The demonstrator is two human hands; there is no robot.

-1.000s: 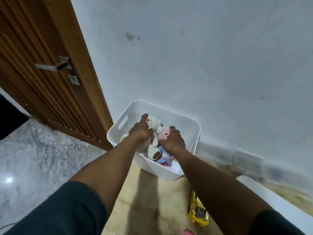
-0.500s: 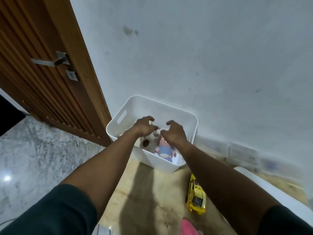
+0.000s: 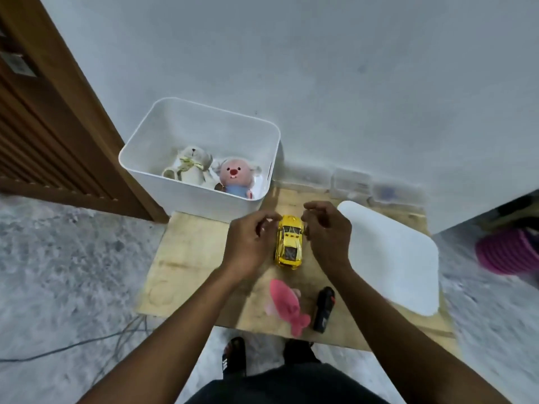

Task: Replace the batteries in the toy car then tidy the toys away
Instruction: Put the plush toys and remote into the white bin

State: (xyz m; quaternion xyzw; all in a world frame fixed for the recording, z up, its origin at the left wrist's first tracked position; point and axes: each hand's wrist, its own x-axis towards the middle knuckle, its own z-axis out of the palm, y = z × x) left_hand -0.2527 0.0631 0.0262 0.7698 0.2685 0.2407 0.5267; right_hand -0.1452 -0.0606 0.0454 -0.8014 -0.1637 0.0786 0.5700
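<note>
Tidying toys: my left hand [image 3: 250,243] and right hand [image 3: 328,236], loosely curled and empty, flank the yellow toy car [image 3: 289,243]; next I should probably grip it for the white bin [image 3: 186,196].

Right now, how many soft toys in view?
3. A cream teddy bear and a pink-faced plush lie side by side in the white bin; a pink fish lies on the wooden board. The bin's near wall may hide more.
</note>
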